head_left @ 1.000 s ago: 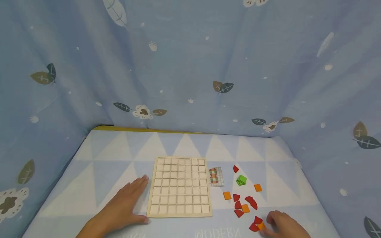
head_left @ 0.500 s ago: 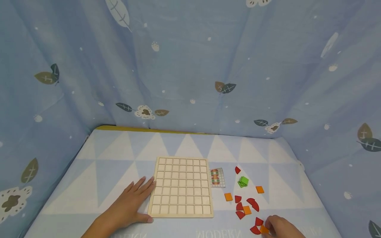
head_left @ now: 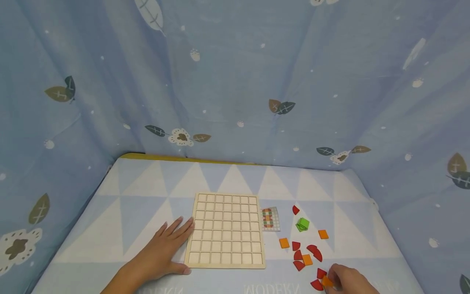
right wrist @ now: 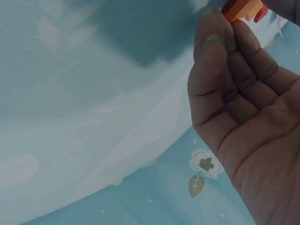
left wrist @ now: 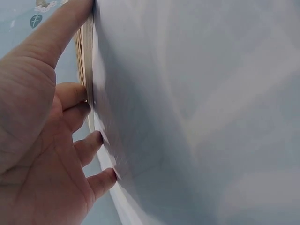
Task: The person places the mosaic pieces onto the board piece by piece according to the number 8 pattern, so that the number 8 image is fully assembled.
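A pale wooden grid board (head_left: 227, 235) lies flat on the table. My left hand (head_left: 158, 253) rests at its left side with fingers spread, fingertips right at the frame and thumb near the lower left corner. In the left wrist view, the fingers (left wrist: 70, 96) meet the board's thin edge (left wrist: 87, 61). At the front right, my right hand (head_left: 350, 279) pinches an orange square tile (head_left: 326, 281), which looks tilted. Two red quarter-circle tiles (head_left: 317, 285) lie beside it. In the right wrist view, the orange tile (right wrist: 244, 9) shows beyond the curled fingers.
Several red quarter-circle tiles (head_left: 299, 265) and orange squares (head_left: 284, 243) lie scattered right of the board. Behind them sits a small pile of green tiles (head_left: 302, 224). A pattern card (head_left: 271, 219) touches the board's right side. A blue curtain (head_left: 235, 81) encloses the table.
My left hand has shifted right, up to the board's edge. My right hand's fingers have closed on the orange tile, which now tips up. The head view has drifted slightly.
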The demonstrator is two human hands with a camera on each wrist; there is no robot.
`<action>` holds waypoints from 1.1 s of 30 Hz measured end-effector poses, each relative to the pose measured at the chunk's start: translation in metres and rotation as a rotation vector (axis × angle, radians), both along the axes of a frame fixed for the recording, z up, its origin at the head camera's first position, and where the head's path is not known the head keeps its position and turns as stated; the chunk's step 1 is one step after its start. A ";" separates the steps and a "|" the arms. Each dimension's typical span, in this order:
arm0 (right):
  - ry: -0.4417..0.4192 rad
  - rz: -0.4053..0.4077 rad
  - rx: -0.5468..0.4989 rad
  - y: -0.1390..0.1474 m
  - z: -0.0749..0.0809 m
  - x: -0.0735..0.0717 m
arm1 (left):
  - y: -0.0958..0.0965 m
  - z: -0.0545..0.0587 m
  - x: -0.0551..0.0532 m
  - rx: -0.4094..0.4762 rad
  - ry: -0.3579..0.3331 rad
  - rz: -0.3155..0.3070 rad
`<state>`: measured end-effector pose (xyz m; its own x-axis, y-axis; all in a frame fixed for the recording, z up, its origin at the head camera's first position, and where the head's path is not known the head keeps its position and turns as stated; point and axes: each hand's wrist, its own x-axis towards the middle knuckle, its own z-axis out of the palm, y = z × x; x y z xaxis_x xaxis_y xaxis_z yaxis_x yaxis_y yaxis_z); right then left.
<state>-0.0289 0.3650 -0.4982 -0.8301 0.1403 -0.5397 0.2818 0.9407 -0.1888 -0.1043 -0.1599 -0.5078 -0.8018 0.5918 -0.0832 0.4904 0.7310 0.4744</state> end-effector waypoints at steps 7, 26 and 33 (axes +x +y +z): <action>0.168 0.033 -0.075 -0.023 0.011 -0.014 | -0.002 0.003 0.000 -0.007 0.004 0.003; 0.612 0.526 -0.284 -0.129 0.035 -0.119 | -0.005 -0.004 -0.001 0.017 -0.044 0.020; 0.616 0.618 -0.315 -0.174 0.032 -0.167 | -0.003 -0.006 -0.001 0.048 -0.047 0.013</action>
<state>-0.1957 0.1906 -0.4667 -0.8613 -0.5011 0.0834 -0.4878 0.7700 -0.4113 -0.1053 -0.1626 -0.5139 -0.8052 0.5856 -0.0931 0.4573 0.7132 0.5313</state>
